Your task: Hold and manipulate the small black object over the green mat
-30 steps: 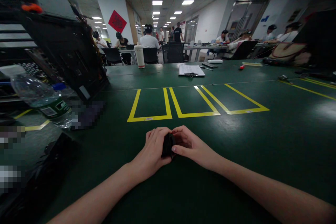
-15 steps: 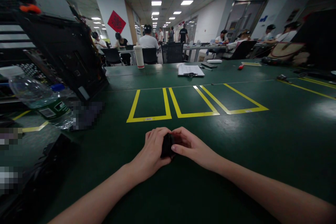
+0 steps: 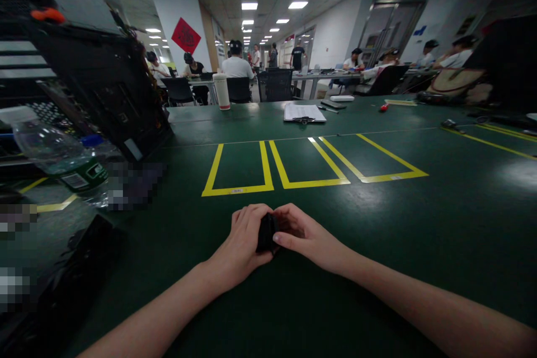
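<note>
Between my two hands is a small black block-like object (image 3: 266,233), mostly covered by fingers, so its kind cannot be made out. My left hand (image 3: 245,235) wraps round its left side, with the thumb along the near edge. From the right, my right hand (image 3: 304,235) closes on it, thumb tip against the near right side and fingers curled over the far end. Both hands are low over the green table (image 3: 344,302), in front of the yellow tape outlines (image 3: 239,191).
At left stand a computer case (image 3: 100,84) and a clear water bottle (image 3: 62,156). Farther back are a clipboard with paper (image 3: 304,113), a pale cup (image 3: 222,92) and a small red item (image 3: 384,107). Several people sit beyond the table.
My hands and the black object stay nearly still, with the same grip. In the background, a standing person in black has shifted slightly to the right.
</note>
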Available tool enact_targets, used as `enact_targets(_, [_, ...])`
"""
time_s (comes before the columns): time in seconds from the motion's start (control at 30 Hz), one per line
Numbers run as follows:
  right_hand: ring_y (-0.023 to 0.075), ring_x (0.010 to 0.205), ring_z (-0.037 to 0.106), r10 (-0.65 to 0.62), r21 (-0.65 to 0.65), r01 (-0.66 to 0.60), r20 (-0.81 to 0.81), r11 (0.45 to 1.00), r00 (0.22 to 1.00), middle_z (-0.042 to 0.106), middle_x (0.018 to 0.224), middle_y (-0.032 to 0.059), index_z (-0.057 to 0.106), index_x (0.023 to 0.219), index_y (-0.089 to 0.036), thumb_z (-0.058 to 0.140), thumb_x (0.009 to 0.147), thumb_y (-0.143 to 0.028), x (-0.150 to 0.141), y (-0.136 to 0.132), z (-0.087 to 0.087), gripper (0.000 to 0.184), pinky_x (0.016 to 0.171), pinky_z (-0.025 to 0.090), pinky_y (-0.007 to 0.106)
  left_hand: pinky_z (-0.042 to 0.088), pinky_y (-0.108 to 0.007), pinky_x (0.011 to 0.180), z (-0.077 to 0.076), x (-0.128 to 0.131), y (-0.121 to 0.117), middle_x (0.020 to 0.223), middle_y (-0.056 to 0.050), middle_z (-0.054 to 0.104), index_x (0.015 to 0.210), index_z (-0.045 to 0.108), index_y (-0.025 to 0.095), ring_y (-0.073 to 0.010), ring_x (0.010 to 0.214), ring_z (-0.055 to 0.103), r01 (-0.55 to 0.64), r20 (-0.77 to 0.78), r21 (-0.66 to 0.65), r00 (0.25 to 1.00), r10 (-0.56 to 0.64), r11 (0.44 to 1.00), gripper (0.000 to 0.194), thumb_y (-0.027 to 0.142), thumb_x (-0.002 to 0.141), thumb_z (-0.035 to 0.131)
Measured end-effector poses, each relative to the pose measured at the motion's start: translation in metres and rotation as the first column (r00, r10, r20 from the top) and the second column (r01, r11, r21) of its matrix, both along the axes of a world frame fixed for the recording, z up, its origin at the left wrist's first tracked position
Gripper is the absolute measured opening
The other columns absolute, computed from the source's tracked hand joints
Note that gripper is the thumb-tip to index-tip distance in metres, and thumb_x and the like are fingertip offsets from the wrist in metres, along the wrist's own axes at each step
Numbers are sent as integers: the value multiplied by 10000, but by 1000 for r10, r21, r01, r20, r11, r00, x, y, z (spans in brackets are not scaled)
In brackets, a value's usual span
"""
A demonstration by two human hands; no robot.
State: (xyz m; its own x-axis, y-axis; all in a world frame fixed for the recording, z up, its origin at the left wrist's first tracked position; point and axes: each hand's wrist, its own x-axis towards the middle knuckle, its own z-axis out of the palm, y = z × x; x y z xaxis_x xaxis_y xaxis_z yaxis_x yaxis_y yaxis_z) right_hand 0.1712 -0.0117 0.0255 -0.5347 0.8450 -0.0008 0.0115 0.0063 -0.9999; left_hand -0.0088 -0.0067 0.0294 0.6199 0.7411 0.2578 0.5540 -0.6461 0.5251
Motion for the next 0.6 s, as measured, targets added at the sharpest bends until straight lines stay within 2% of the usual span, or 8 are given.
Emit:
enact_targets(0.17, [151,982,500,29,54,-27,-50,998,998,474,1018,18,406,965,-204,617,692,-167,1,0,-4,347,877,401,358,333,-420,888,0,0,0,1123,-52,408,1145,273,241,-223,1039,403,5,-12,-13,1000,-5,1000,574,100,680,579])
enact_targets(0.3, [143,945,516,27,15,-26,-91,1000,996,488,971,10,411,926,-204,576,733,-208,1,1,-3,254,831,427,343,330,-430,888,2,0,-1,1138,-53,403,1149,270,248,-230,1047,403,5,-7,-9,1000,-5,1000,562,128,696,578])
enact_targets(0.43, [141,957,505,-11,-3,11,-44,1000,999,484,996,14,422,971,-208,550,754,-222,-1,1,-1,252,851,419,341,361,-435,852,3,0,-1,1121,-51,418,1141,276,261,-236,1022,422,6,7,-31,1000,-5,1000,536,142,708,570])
enact_targets(0.6, [148,976,499,35,22,-35,-46,999,998,476,1025,19,409,979,-205,599,711,-188,2,0,-1,329,870,409,351,368,-436,845,2,0,-1,1123,-48,418,1140,286,266,-242,1025,423,-6,9,-44,1000,7,999,562,124,685,585])
